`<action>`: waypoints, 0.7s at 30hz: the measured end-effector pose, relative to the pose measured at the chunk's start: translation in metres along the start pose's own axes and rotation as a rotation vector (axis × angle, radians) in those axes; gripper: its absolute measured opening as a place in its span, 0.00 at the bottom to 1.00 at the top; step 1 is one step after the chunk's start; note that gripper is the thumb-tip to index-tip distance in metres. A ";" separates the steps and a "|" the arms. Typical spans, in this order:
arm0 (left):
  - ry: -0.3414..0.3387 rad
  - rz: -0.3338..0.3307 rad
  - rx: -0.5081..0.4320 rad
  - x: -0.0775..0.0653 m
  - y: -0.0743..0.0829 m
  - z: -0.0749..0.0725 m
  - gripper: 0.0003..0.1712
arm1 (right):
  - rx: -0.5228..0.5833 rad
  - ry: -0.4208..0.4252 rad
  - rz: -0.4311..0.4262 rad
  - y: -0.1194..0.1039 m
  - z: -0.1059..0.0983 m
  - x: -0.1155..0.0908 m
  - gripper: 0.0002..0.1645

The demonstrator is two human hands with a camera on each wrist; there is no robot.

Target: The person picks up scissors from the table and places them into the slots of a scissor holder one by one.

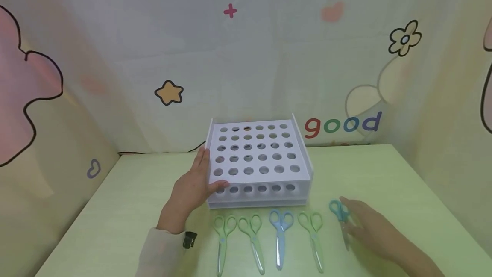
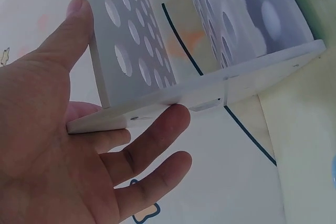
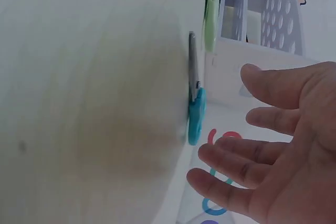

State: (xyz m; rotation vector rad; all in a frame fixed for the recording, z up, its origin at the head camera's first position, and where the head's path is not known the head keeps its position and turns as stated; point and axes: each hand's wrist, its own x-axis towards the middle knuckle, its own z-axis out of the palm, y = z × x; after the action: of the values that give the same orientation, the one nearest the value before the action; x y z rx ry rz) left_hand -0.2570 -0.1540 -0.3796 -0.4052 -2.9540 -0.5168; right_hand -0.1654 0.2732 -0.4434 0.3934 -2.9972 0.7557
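A white rack [image 1: 255, 175] with rows of round holes stands in the middle of the table. My left hand [image 1: 193, 185] rests on its left side, the thumb across the front corner and the fingers along the outer wall. In the left wrist view these fingers [image 2: 157, 129] are fairly straight and touch the side panel. My right hand [image 1: 370, 225] is beside teal scissors [image 1: 340, 215], whose blades point towards me. In the right wrist view its fingers [image 3: 236, 163] are spread and apart from the scissors [image 3: 196, 114], which lie on the table.
Several scissors lie in a row before the rack: green scissors [image 1: 222, 240], a second green pair [image 1: 253, 240], a blue pair [image 1: 280, 238] and another green pair [image 1: 313, 238]. A printed curtain [image 1: 261, 63] hangs behind the pale green table [image 1: 115, 221].
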 end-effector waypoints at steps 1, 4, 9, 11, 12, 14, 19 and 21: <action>0.000 -0.001 -0.005 -0.001 -0.001 0.000 0.66 | 0.009 -0.007 0.002 0.000 0.000 0.000 0.39; -0.001 -0.004 -0.018 -0.001 -0.001 0.000 0.66 | 0.027 -0.054 0.036 0.003 0.000 0.003 0.39; -0.007 -0.012 -0.034 0.000 0.000 0.000 0.65 | 0.045 -0.126 0.096 0.011 -0.003 0.012 0.36; -0.006 -0.017 -0.036 -0.001 0.000 -0.001 0.65 | 0.059 -0.132 0.090 0.015 -0.006 0.016 0.36; -0.006 -0.020 -0.035 -0.001 0.000 -0.001 0.65 | 0.064 -0.129 0.072 0.017 -0.006 0.018 0.35; -0.007 -0.025 -0.035 -0.001 0.000 -0.002 0.65 | 0.070 -0.123 0.037 0.022 -0.008 0.021 0.35; -0.013 -0.031 -0.040 0.000 0.001 -0.002 0.66 | 0.037 -0.096 -0.076 0.036 -0.007 0.032 0.36; -0.017 -0.034 -0.043 0.000 0.002 -0.002 0.66 | 0.022 -0.109 -0.087 0.039 -0.007 0.037 0.36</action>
State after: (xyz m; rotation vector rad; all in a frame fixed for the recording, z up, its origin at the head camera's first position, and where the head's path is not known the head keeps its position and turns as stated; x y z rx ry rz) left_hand -0.2560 -0.1535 -0.3774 -0.3659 -2.9750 -0.5852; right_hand -0.2115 0.3010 -0.4521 0.5800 -3.0504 0.7859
